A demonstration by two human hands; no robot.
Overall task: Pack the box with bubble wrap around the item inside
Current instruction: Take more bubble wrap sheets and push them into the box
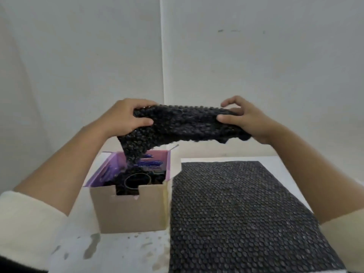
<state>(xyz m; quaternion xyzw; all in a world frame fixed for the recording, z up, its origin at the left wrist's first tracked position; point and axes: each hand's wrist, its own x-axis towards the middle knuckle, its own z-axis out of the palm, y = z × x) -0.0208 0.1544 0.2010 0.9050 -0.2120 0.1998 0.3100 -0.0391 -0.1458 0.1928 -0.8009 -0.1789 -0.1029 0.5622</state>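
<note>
Held piece: bubble wrap strip (183, 125), black, crumpled, stretched in the air between both hands; long axis runs left to right, roughly level, well above the table; its lower left corner droops down and reaches the mouth of the box.

Left hand (126, 117): clamped on the strip's left end, thumb across the near face, fingers curled over the far edge.

Right hand (248, 121): pinches the right end, thumb pressed on the near face; the upper fingers look lifted a little off the top edge, so the hold appears lighter on this side.

Box (130, 209): brown cardboard, open at the top, flaps with pink and purple print standing up at the left and back; it lies below the strip and towards its left end, almost under the left hand; the left hand is the nearer one, the right is well off to the side.

Item (136, 181): dark, round-rimmed, standing inside the box near the notched front wall; dark padding seems to lie around it already, though the interior is too dim to be sure.

Judgement: the coming move is downward and leftward, feeding the strip in left end first; the upright flaps and the item's rim are what could catch it.

Flat sheet (236, 213): a further black bubble sheet lying on the table (122, 249) just right of the box, touching or nearly so.

Surroundings: cream sleeves (25, 223); pale wall (256, 56) behind.
</note>
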